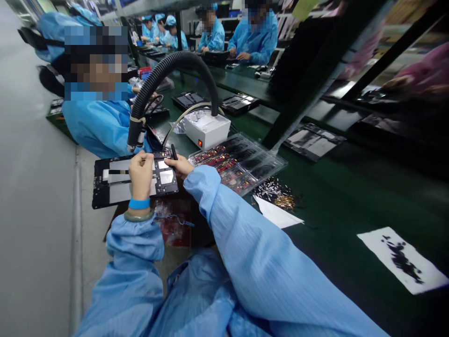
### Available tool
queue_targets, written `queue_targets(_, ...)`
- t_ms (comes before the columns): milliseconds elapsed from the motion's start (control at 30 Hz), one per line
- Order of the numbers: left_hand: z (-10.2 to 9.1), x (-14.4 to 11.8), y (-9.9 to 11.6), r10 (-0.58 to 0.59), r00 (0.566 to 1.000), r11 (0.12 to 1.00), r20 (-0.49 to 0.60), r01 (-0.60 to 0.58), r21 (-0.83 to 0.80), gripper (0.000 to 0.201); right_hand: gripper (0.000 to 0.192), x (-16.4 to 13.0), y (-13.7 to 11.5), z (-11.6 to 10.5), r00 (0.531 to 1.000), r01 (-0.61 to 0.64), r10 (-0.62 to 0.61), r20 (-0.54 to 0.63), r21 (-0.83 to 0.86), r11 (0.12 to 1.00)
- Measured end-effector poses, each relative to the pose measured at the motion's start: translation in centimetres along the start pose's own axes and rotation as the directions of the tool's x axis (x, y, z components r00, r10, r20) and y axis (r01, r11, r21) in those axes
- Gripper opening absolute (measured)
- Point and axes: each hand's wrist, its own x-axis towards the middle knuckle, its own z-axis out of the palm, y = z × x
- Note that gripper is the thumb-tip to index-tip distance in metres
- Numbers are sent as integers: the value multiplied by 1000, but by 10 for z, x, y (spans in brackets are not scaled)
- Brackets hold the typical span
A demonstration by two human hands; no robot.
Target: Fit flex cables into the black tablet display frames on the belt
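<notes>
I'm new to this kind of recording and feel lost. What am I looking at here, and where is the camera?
No robot here: these are a person's own bare hands, seen from a camera on that person's head, looking forward and down. The left hand is over an opened flat device, fingers bent; the right hand, at its edge, holds a slim dark tool. The green bench carries a white box with a ribbed hose arching from it, a clear tray with small red parts, loose tiny pieces and white sheets. Another person in blue is close by.
</notes>
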Motion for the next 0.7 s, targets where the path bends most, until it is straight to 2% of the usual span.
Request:
queue_targets(100, -27, -7, 4, 115, 992, 955, 45, -123, 268, 11, 18, -6, -4, -4, 1000, 8, -8, 6, -4, 1000)
queue_targets(167, -39, -4, 3, 169, 975, 862, 146, -218, 457, 9, 18, -10, -7, -5, 1000, 16, -16, 2, -3, 1000)
queue_targets(233, -46, 1, 0, 185, 951, 772, 248, -297, 562, 8, 18, -13, -8, -5, 1000, 30, -30, -9, 1, 1000)
queue_targets(433, -49, 2, -4, 230, 913, 721, 337, -392, 571, 13, 16, -13, -9, 1, 998, 59, -59, -27, 8, 998)
queue_targets(700, -57, 12, -6, 233, 891, 684, 389, -435, 586, 10, 20, 6, 2, 8, 998, 64, -64, 16, -7, 998)
